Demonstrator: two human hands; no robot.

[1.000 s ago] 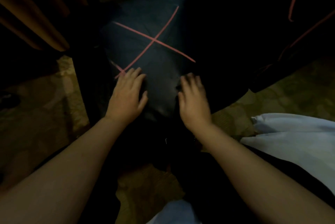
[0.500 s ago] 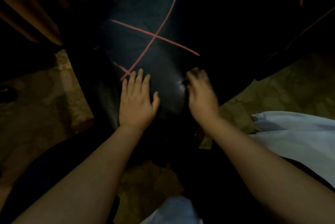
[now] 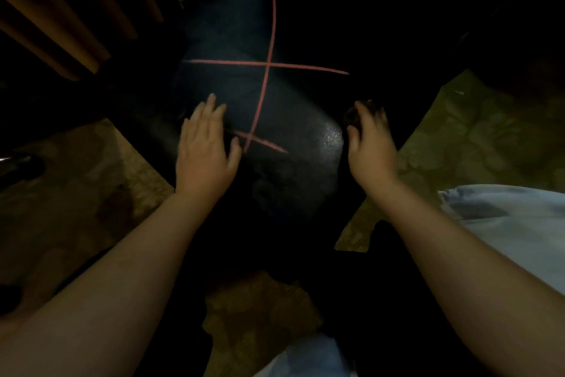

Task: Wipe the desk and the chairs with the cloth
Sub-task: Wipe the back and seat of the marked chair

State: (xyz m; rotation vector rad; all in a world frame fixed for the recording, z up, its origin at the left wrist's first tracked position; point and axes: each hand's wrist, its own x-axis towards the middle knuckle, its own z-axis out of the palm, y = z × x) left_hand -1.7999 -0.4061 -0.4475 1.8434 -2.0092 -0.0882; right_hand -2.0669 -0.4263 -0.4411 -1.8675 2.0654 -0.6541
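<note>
A black padded chair seat (image 3: 275, 107) with red crossed stitching fills the middle of the dim head view. My left hand (image 3: 206, 147) lies flat on its left part, fingers straight and spread. At the seat's right edge, the fingers and thumb of my right hand (image 3: 371, 144) curl round a small dark bunched lump (image 3: 354, 117), which looks like the cloth. The light is too low to be sure of that. Both forearms reach in from the bottom corners.
Patterned carpet (image 3: 76, 193) lies around the chair. Orange-brown slats or folds (image 3: 61, 19) stand at the upper left, and another dark seat (image 3: 504, 25) with red stitching is at the upper right. Pale fabric (image 3: 513, 224) hangs at the right.
The hands have moved apart: the left one slid to the seat's left side, the right one to its right edge, where its fingers curled. The red cross now looks turned clockwise.
</note>
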